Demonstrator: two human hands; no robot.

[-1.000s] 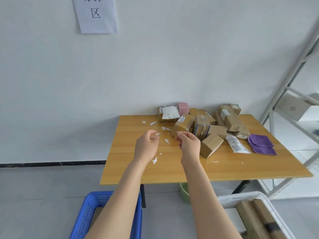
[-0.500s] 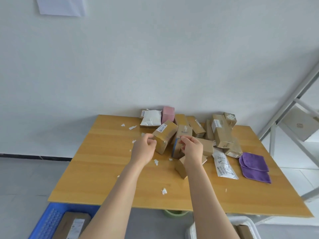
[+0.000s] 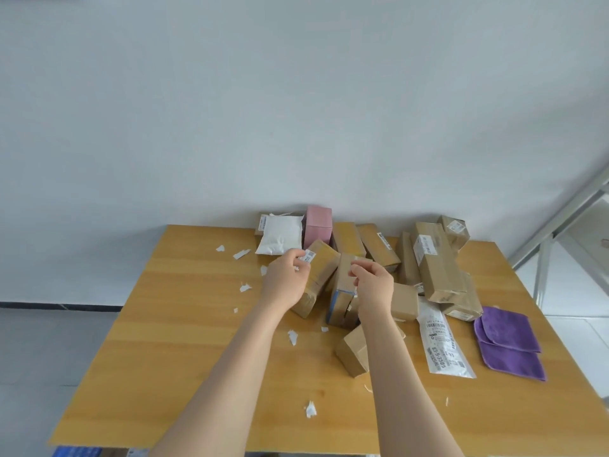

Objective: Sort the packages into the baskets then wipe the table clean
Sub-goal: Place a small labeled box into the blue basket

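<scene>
While the heap of tan cardboard and white bagged packages [image 3: 428, 258] lies on the pale wooden worktop [image 3: 164, 357], sorting looks barely begun. The left hand [image 3: 285, 280] has its grip curled round the labelled upper end of a tilted tan cardboard box [image 3: 321, 275]. The right hand [image 3: 375, 286] curls over an upright tan box [image 3: 341, 288], though whether that grip holds it I cannot tell. Torn white paper scraps [image 3: 292, 336] and the folded purple cloth [image 3: 507, 344] await wiping. Only a sliver of blue plastic basket [image 3: 77, 451] shows.
</scene>
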